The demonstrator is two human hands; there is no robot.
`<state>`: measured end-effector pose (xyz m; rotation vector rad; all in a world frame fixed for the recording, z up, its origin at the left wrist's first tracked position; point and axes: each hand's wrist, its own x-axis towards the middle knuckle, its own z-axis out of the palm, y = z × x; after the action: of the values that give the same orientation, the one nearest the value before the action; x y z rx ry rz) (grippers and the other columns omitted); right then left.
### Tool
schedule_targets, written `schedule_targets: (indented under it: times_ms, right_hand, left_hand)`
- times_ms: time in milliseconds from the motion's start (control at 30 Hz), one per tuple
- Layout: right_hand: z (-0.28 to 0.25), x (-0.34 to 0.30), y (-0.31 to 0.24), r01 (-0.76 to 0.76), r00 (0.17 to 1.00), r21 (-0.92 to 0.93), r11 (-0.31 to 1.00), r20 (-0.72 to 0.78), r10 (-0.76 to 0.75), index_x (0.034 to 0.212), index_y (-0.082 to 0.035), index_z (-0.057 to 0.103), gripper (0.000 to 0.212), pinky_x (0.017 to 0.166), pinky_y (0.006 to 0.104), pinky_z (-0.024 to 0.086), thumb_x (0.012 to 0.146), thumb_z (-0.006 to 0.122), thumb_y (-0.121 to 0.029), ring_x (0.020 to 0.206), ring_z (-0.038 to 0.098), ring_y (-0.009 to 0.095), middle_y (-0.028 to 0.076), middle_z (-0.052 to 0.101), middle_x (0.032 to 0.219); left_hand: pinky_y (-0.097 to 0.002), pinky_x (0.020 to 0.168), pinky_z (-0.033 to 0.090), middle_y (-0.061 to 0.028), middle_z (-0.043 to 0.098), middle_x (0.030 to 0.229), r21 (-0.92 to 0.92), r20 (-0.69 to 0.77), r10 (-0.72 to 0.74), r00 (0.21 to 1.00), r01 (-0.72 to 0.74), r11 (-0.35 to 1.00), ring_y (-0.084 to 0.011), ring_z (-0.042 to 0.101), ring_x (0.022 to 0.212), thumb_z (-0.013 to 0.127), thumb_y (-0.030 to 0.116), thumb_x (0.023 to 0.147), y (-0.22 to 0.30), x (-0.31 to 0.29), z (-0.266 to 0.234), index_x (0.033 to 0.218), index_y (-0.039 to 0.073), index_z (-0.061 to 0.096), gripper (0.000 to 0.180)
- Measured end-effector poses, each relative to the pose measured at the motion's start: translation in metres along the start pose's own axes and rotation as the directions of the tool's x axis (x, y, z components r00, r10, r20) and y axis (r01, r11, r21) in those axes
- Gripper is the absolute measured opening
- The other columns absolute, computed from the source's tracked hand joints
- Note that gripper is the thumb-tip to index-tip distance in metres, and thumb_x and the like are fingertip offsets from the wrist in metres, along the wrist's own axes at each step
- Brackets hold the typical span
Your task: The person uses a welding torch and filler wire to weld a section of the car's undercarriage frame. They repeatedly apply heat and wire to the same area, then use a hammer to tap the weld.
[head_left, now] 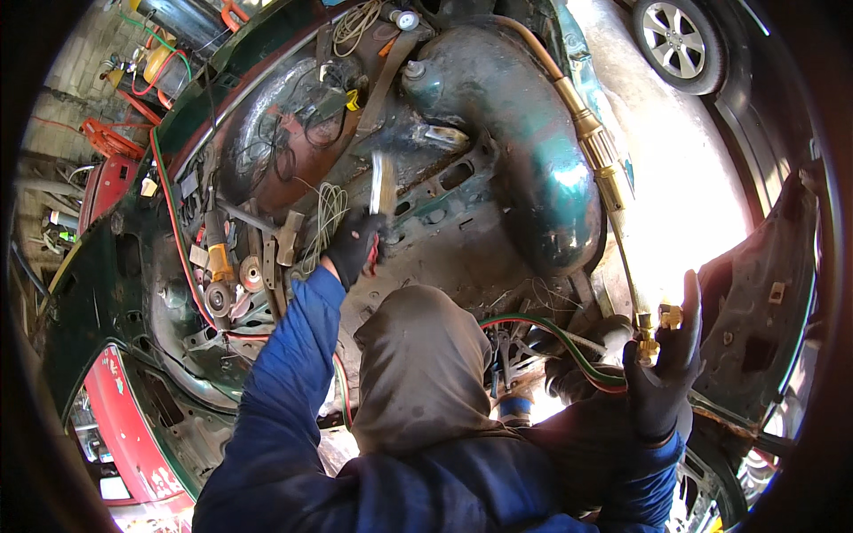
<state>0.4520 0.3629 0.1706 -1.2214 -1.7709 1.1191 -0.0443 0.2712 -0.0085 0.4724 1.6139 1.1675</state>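
My left hand (355,242), in a black glove, closes round a pale, flat, bar-like tool (382,184) that is blurred by motion. A red bit shows below the fist. The tool is over the green metal car-body panel (471,222). At the right, my right hand (666,377), also gloved in black, grips the valve end of a long brass gas torch (609,178), thumb and finger on either side of its knobs. The torch's copper tube curves away at the top. Red and green hoses (569,346) run toward the right hand.
An angle grinder (216,253) and loose metal parts lie at the left, beside coiled wire (329,218). Gas cylinders (166,71) and a red panel (124,426) are beyond. A car wheel (675,43) is at upper right. A grey cloth-covered rounded form (425,373) is between my arms.
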Motion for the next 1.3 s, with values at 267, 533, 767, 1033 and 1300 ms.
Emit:
schedule_targets:
  times_ms: [267,533,767,1033,1300]
  right_hand:
    - [0.007,0.003,-0.005,0.028,0.999,-0.048,0.998,-0.032,-0.029,0.170,-0.001,0.030,0.094,0.117,0.0416,0.047,0.082,0.063,0.009,0.136,0.059,0.027,0.020,0.061,0.147]
    - [0.013,0.016,-0.015,-0.039,0.999,0.052,0.998,-0.034,0.040,0.168,0.000,0.036,0.090,0.105,0.0361,0.052,0.085,0.070,-0.004,0.119,0.065,0.021,0.014,0.069,0.132]
    - [0.025,0.027,-0.018,0.003,1.000,0.435,0.900,0.026,-0.016,0.167,0.003,0.037,0.089,0.109,0.0339,0.048,0.084,0.068,-0.008,0.125,0.062,0.017,0.013,0.069,0.137]
    - [0.023,0.022,-0.027,-0.128,0.980,0.526,0.841,0.200,0.025,0.169,0.001,0.031,0.096,0.102,0.0269,0.048,0.080,0.066,0.009,0.122,0.059,0.014,0.011,0.056,0.146]
    - [0.022,0.010,-0.028,-0.108,0.979,0.468,0.877,0.203,0.012,0.164,-0.001,0.034,0.082,0.093,0.0278,0.049,0.088,0.066,0.006,0.107,0.060,0.013,0.009,0.064,0.129]
  left_hand:
    - [-0.0299,0.047,0.045,-0.0005,0.062,0.079,0.363,-0.069,0.160,0.985,-0.125,0.923,-0.0101,0.054,0.052,0.056,0.030,0.113,0.073,0.024,0.046,0.121,0.009,0.066,0.025]
    - [-0.0279,0.047,0.040,0.0007,0.058,0.066,0.381,0.198,0.218,0.956,-0.280,0.881,-0.0085,0.052,0.050,0.064,0.037,0.111,0.115,-0.057,0.063,0.099,0.005,0.070,0.035]
    - [-0.0267,0.053,0.043,-0.0015,0.061,0.069,0.571,0.477,-0.096,0.874,-0.224,0.790,-0.0073,0.054,0.056,0.067,0.041,0.110,0.171,-0.125,0.094,0.092,0.002,0.070,0.043]
    - [-0.0253,0.055,0.044,-0.0001,0.061,0.069,0.554,0.560,-0.102,0.822,-0.280,0.784,-0.0067,0.054,0.060,0.069,0.044,0.107,0.181,-0.153,0.138,0.091,0.003,0.071,0.043]
    - [-0.0227,0.043,0.036,-0.0008,0.061,0.072,0.361,0.149,0.154,0.977,-0.199,0.911,-0.0069,0.051,0.049,0.060,0.034,0.111,0.158,-0.140,0.088,0.100,0.007,0.067,0.031]
